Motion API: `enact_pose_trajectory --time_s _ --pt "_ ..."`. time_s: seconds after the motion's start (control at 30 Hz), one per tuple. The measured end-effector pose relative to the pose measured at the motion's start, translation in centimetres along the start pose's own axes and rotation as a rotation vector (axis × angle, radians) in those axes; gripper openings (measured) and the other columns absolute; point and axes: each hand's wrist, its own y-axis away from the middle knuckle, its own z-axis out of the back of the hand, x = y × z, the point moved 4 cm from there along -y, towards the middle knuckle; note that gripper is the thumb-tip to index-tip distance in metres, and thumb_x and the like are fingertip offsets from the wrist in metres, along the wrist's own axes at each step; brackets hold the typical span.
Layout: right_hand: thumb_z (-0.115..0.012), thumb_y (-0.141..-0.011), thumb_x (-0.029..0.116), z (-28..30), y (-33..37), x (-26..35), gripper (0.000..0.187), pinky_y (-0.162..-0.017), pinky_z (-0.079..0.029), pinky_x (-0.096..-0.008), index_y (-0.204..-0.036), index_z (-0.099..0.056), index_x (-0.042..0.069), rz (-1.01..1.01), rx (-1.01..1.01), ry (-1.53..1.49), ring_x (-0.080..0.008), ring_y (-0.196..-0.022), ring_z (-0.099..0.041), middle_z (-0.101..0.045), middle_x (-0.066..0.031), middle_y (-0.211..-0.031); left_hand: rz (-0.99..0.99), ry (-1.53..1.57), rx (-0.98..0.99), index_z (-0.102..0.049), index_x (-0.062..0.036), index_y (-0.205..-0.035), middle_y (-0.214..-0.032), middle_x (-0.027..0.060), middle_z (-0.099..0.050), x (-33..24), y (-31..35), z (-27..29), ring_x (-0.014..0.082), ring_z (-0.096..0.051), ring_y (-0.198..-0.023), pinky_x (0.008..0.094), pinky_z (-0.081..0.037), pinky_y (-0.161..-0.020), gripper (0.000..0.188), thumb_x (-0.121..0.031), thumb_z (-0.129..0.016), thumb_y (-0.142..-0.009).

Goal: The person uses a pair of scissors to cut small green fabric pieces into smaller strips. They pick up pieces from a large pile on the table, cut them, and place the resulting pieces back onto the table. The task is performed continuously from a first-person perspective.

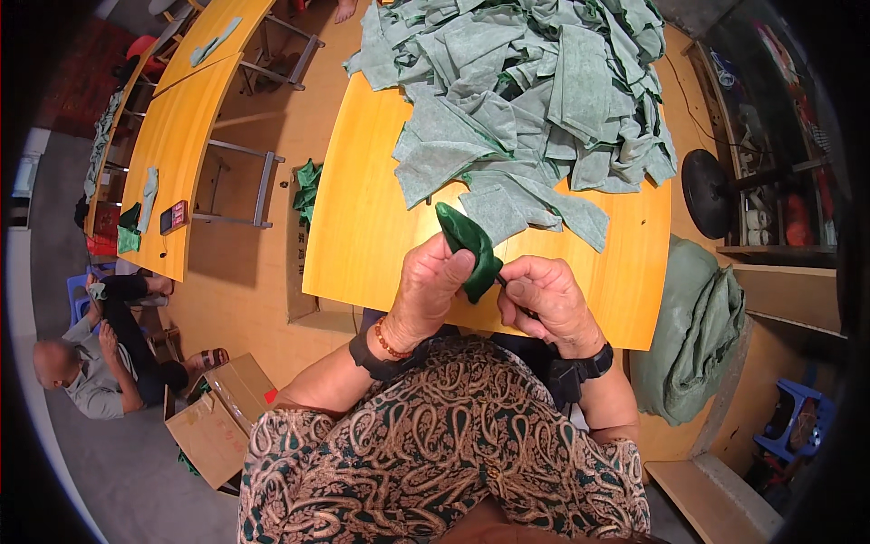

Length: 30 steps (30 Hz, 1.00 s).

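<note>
My left hand (428, 286) grips a small dark green, shiny cloth piece (469, 247), thumb pressed on its side; its upper end narrows to a point. Close by on the right, my right hand (549, 304) is closed round a slim dark tool (501, 280) whose tip meets the cloth's lower edge. Fingers cover most of that tool, so its kind cannot be told. Both hands are above the near edge of a yellow wooden table (358, 181). Just beyond them lies a big heap of pale grey-green cloth pieces (507, 118), some with dark green edges.
A bulging green sack (693, 335) stands right of the table, below a black round object (707, 181) and shelves (779, 247). More yellow tables (163, 163) run along the left. A seated person (95, 363) is at lower left, beside an open cardboard box (217, 417).
</note>
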Motion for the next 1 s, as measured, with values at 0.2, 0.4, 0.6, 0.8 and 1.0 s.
enact_pose_trajectory --time_s 0.2,0.4,0.6,0.8,1.0 --pt "-0.055 -0.097 0.008 -0.2 -0.1 -1.3 0.015 -0.034 -0.025 -0.0185 -0.107 -0.063 0.001 -0.035 0.045 -0.157 -0.0046 -0.037 -0.036 -0.063 -0.0117 -0.069 -0.166 0.261 -0.100 -0.054 -0.0036 -0.108 -0.096 0.0025 -0.063 -3.2 -0.9 -0.8 0.0104 -0.060 -0.086 0.0257 -0.049 -0.079 0.030 -0.033 -0.053 -0.102" --pt "-0.056 -0.097 0.009 -0.8 0.0 -0.8 0.015 -0.033 -0.025 -0.0188 -0.107 -0.063 0.000 -0.068 0.064 -0.142 -0.0047 -0.037 -0.036 -0.063 -0.0123 -0.069 -0.047 0.412 -0.008 -0.054 -0.0043 -0.108 -0.096 0.0037 -0.063 -3.0 -1.5 -0.8 0.0108 -0.060 -0.084 0.0264 -0.050 -0.078 0.026 -0.029 -0.057 -0.100" --pt "-0.056 -0.097 0.008 0.2 -0.2 -1.5 0.015 -0.034 -0.026 -0.0189 -0.107 -0.063 0.000 0.023 0.040 -0.126 -0.0046 -0.038 -0.038 -0.064 -0.0111 -0.069 -0.117 0.303 -0.101 -0.055 -0.0043 -0.100 -0.088 0.0024 -0.063 -1.6 -1.7 -0.7 0.0083 -0.059 -0.074 0.0245 -0.051 -0.069 0.020 -0.020 -0.067 -0.095" --pt "-0.055 -0.098 0.005 -0.2 -1.0 -1.4 0.015 -0.037 -0.030 -0.0197 -0.110 -0.063 0.000 0.251 -0.064 0.198 -0.0046 -0.041 -0.043 -0.065 -0.0101 -0.071 -0.083 0.139 -0.081 -0.056 -0.0035 -0.103 -0.092 0.0042 -0.065 -2.2 -1.8 -0.1 0.0110 -0.063 -0.078 0.0252 -0.053 -0.070 0.018 -0.016 -0.065 -0.094" --pt "-0.055 -0.098 0.003 1.2 -0.5 -0.7 0.021 -0.039 -0.034 -0.0199 -0.117 -0.063 0.004 0.013 0.073 0.131 -0.0055 -0.043 -0.046 -0.066 -0.0109 -0.073 -0.135 0.236 -0.090 -0.054 -0.0008 -0.108 -0.094 0.0043 -0.066 -2.9 -2.1 0.9 0.0073 -0.061 -0.077 0.0232 -0.053 -0.071 0.020 -0.013 -0.064 -0.095"
